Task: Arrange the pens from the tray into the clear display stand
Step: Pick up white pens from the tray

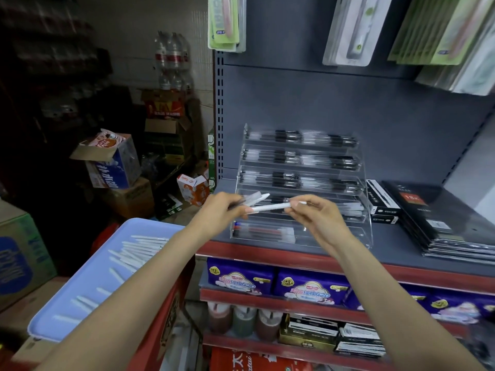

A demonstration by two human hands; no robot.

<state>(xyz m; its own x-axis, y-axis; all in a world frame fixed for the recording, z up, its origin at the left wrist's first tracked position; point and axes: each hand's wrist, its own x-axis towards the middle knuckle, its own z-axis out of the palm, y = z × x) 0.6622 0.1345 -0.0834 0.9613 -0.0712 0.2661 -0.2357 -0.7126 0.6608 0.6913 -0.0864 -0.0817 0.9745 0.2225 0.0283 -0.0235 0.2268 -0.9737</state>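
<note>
Pen (pixel 270 207) seemingly between both hands' fingers (pixel 293 210)

In front of the clear display stand (pixel 302 183), both hands are pinching one white pen (pixel 270 207); the left hand (pixel 222 212) is also gripping more pens (pixel 253 198), the right hand (pixel 318 218) holding its end.

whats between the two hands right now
In the head view, a white pen spans the gap: the left hand and the right hand each pinch one end, in front of the clear display stand.
</note>
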